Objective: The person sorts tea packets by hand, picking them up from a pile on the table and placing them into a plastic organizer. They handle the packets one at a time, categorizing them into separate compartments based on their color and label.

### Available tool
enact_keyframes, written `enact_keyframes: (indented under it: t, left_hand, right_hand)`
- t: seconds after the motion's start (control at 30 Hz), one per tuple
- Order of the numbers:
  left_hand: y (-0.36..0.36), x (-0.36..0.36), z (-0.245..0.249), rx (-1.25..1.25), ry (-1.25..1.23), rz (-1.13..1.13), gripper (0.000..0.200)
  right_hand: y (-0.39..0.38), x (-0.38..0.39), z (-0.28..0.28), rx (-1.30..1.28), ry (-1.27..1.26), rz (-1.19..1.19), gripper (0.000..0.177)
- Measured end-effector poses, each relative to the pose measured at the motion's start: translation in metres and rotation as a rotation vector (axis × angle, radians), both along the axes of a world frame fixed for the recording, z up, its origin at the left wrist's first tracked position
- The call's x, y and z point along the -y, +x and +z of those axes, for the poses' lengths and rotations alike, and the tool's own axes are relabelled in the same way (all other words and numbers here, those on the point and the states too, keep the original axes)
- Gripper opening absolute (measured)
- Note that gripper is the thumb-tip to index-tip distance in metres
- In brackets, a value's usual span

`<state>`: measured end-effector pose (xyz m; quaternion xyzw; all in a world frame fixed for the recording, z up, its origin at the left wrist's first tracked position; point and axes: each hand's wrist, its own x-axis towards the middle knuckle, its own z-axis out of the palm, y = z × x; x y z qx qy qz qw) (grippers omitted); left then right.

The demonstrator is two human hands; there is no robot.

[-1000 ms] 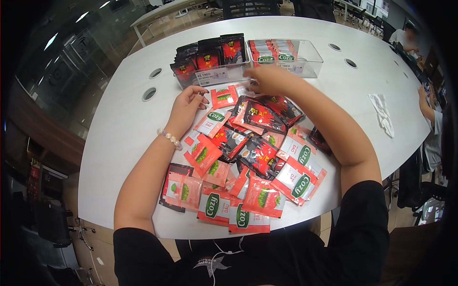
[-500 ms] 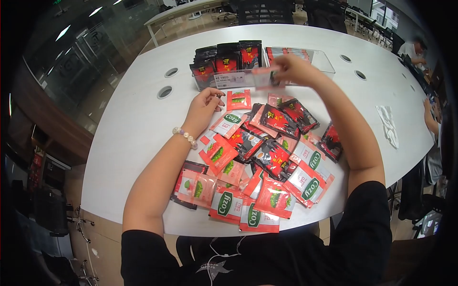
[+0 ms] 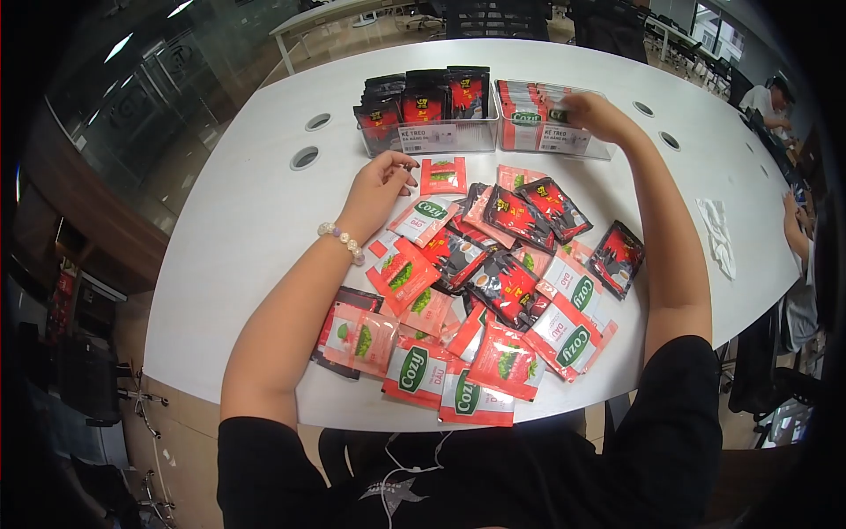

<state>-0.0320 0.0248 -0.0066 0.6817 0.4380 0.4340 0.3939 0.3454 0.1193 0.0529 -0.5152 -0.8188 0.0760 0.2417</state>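
Note:
My right hand [image 3: 592, 115] reaches into the right clear bin [image 3: 601, 148], its fingers closed on a pink Cozy sachet [image 3: 557, 115] at the row's right end. Other upright Cozy sachets [image 3: 520, 115] fill that bin's left part. My left hand [image 3: 384, 183], with a beaded bracelet, rests on the table, fingers loosely bent and slightly apart with nothing visible in them. Just right of its fingertips lies a strawberry-printed sachet [image 3: 442, 176]. Between my arms spreads a mixed pile of pink Cozy sachets [image 3: 564, 335] and black-and-red coffee sachets [image 3: 508, 289].
The left clear bin [image 3: 476, 137] holds upright black-and-red sachets [image 3: 423, 108]. A crumpled white tissue [image 3: 717, 236] lies on the right of the white table [image 3: 229, 238]. Round cable holes [image 3: 304, 158] pierce the tabletop. Another person [image 3: 768, 104] sits at the far right.
My right hand has carried a Cozy sachet from in front of the bins rightward into the right bin. My left hand has stayed nearly still. The view has shifted slightly.

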Motion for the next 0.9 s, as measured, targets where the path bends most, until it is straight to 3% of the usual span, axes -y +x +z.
enact_keyframes:
  t: [0.03,0.13,0.23,0.33,0.5,0.6,0.7,0.9]
  left_hand:
    - [0.0,0.0,0.0,-0.002,-0.002,-0.001,0.016]
    - [0.0,0.0,0.0,-0.008,0.004,-0.01,0.016]
    - [0.0,-0.001,0.0,-0.014,0.006,-0.016,0.016]
    - [-0.001,-0.004,-0.002,-0.016,0.01,-0.034,0.016]
    - [0.001,-0.003,0.0,-0.012,-0.004,-0.041,0.016]
    - [0.001,-0.003,0.0,-0.003,-0.007,-0.049,0.016]
    - [0.002,-0.003,0.001,0.005,-0.013,-0.056,0.016]
    - [0.003,-0.005,0.0,0.016,-0.009,-0.069,0.017]
  right_hand:
    - [-0.003,-0.001,0.005,0.192,-0.07,0.027,0.019]
    - [-0.019,0.019,0.002,0.293,0.394,-0.133,0.023]
    - [-0.049,0.041,0.031,0.232,0.707,-0.016,0.021]
    - [-0.084,0.065,0.041,0.257,0.006,0.028,0.027]
    - [-0.093,0.061,-0.007,0.523,-0.292,-0.004,0.037]
    - [-0.083,0.049,-0.008,0.395,-0.424,0.174,0.037]
    - [-0.078,0.045,0.0,0.442,-0.371,0.254,0.032]
    - [-0.053,0.043,0.022,-0.1,0.106,0.34,0.01]
